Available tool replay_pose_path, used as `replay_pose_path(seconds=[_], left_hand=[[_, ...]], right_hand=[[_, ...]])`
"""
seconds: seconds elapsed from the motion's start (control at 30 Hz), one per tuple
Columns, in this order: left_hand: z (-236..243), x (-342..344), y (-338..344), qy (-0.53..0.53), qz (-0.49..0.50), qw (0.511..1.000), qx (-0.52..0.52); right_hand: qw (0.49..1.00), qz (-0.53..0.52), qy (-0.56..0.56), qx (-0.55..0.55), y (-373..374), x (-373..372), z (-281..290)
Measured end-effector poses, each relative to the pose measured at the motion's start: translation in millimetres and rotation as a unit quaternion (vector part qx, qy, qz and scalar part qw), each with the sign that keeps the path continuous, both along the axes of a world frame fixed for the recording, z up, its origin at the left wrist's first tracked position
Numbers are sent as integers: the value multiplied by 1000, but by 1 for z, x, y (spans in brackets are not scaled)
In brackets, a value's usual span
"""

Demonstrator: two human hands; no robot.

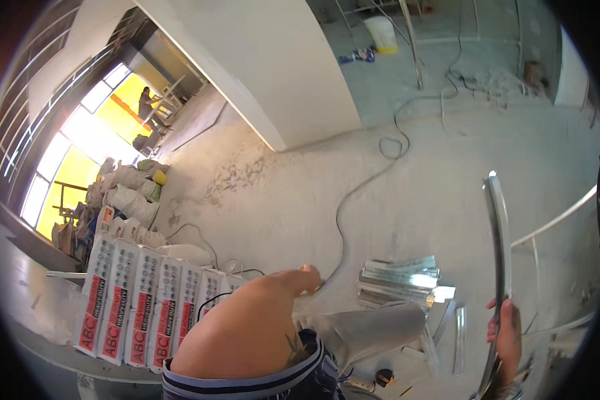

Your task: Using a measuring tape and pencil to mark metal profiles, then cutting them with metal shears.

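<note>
My right hand (508,331) is wrapped round a long, narrow metal channel (500,233), which stands nearly upright with its far end up and away from me. My left arm reaches forward across the middle, and my left hand (307,280) is at its end above my knee. Its fingers are mostly turned away, so their hold cannot be made out. A dark cable (341,230) runs over the floor right up beside that hand; whether they touch is unclear. Between my hands, a pile of shiny metal channel pieces (400,277) lies on the floor.
Heavy-duty bags (140,307) stand in a row at left, with stuffed sacks (130,200) behind. Loose metal strips (460,340) and a black round tool (384,378) lie near my leg. A wall corner (280,137) juts out ahead. A person (147,107) works far left; a white bucket (381,35) stands beyond.
</note>
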State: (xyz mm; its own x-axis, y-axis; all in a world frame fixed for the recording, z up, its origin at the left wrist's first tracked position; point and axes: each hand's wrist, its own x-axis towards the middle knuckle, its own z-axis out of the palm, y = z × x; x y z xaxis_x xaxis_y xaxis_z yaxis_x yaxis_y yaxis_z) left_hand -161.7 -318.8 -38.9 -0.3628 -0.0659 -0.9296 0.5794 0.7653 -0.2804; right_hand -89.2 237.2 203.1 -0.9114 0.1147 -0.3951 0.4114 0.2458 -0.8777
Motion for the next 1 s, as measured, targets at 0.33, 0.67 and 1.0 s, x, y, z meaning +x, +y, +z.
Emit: replay_pose_path(seconds=[0.33, 0.67, 1.0], left_hand=[[228, 118, -97, -258, -17, 965, -52], [418, 259, -149, -7, 644, 747, 165], [536, 375, -119, 340, 728, 573, 164]], right_hand=[[967, 188, 61, -161, -86, -12, 196], [937, 262, -21, -231, -213, 15, 307], [954, 208, -94, -195, -289, -18, 318]])
